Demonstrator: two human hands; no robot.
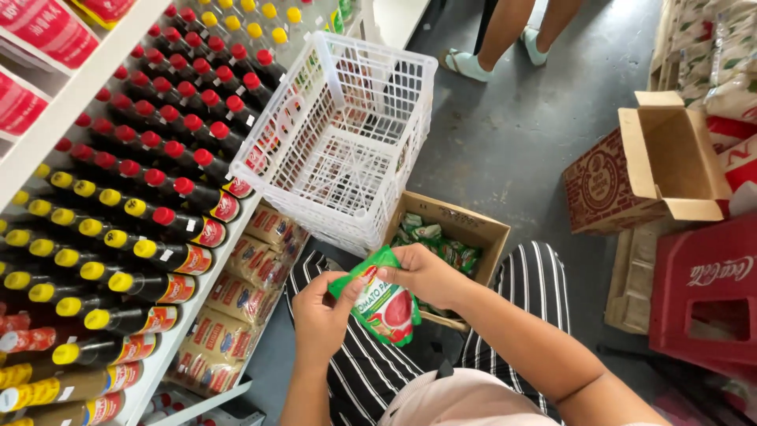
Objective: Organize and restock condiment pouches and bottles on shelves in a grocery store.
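1. The left hand point(319, 312) is closed on the lower left edge of a green and red sauce pouch point(384, 304), with the thumb on its front.
2. The right hand point(426, 272) pinches the upper edge of the same pouch with its fingers, so both hands hold it together above the lap in striped trousers point(520, 276).
3. Just behind the hands there is an open cardboard box point(457, 229) with more green pouches inside.
4. A white plastic crate point(343, 138) stands tilted between this box and the shelf.
5. The shelf point(197, 292) at the left carries dark bottles point(150, 197) with red and yellow caps.
6. Well apart, at the right, there is an empty brown carton point(654, 166) and a red crate point(706, 292).
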